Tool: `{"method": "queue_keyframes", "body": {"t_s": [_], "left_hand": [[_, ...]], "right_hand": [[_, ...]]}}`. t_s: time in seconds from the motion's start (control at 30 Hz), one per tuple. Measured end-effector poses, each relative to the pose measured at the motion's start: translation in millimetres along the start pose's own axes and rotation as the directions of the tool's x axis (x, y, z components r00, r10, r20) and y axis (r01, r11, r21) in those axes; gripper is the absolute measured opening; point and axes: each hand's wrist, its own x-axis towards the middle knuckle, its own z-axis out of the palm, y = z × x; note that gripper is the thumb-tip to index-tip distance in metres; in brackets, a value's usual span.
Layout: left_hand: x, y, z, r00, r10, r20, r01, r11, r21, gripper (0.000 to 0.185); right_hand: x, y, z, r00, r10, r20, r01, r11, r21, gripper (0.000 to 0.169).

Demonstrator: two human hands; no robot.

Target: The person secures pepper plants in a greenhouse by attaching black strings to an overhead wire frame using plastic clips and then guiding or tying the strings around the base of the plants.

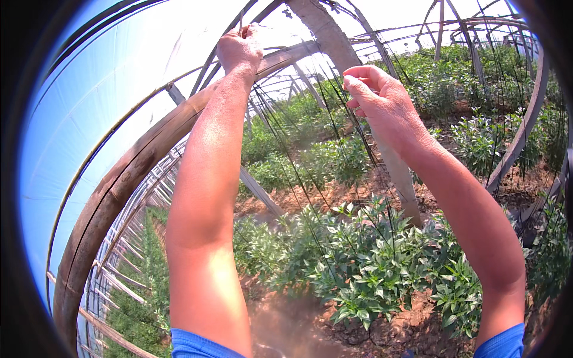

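Both my arms reach up and forward. My left hand (240, 51) is closed into a fist above a thick bamboo pole (147, 150), around a thin brown strand (242, 20) that sticks up from it. What the strand is made of is too small to tell. Lower and to the right, my right hand (385, 100) has thumb and forefinger pinched together with the other fingers curled; whether a thread is between the fingertips cannot be made out. Dark strings (333, 121) hang between and beyond my hands, down towards leafy green plants (371, 268).
A slanting concrete post (324, 29) rises behind my hands. Clear plastic film (89, 121) curves over the left side. Beyond are more plant rows (447, 80) and a curved support (523, 125). Cracked brown soil (385, 335) lies below, with wooden slats (121, 277) at lower left.
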Motion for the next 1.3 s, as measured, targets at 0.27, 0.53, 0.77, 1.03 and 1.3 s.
{"method": "queue_keyframes", "body": {"t_s": [0.27, 0.53, 0.77, 1.03, 1.3], "left_hand": [[15, -14, 1, 0.928, 0.29, 0.236, -0.337, 0.921, 0.193, 0.024], [10, -18, -9, 0.899, 0.354, 0.258, -0.405, 0.896, 0.18, 0.024], [5, -8, -13, 0.878, 0.395, 0.268, -0.451, 0.871, 0.194, 0.027], [-9, -36, -43, 0.837, 0.368, 0.405, -0.464, 0.87, 0.168, 0.028], [-15, -32, -52, 0.814, 0.249, 0.525, -0.385, 0.908, 0.166, 0.033]], "right_hand": [[122, 8, 57, 0.973, -0.224, 0.048, 0.228, 0.962, -0.15, 0.052], [153, -3, 121, 0.981, -0.155, 0.12, 0.119, 0.958, 0.263, 0.052], [163, 7, 114, 0.945, -0.325, -0.034, 0.322, 0.943, -0.081, 0.034], [139, -5, 121, 0.991, 0.003, 0.133, -0.072, 0.855, 0.513, 0.026], [160, 2, 110, 0.917, 0.098, 0.386, -0.341, 0.695, 0.633, 0.02]]}}
